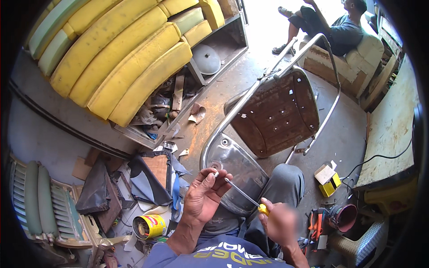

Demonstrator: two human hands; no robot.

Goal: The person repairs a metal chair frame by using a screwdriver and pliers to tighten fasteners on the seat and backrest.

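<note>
My left hand pinches a small whitish piece between thumb and fingertips; its exact kind is too small to tell. In my right hand is a screwdriver with a yellow handle, its tip close to the fingers of my left hand. Just beyond my hands, a chair with a tubular metal frame lies tipped over against my legs. A shiny metal panel fills its near end. Its brown, worn seat underside, dotted with holes, faces me.
Long yellow foam pads are stacked at the upper left. A yellow tin stands by my left arm. To the right are a yellow box, orange-handled pliers and a black cable. Another person sits on an armchair.
</note>
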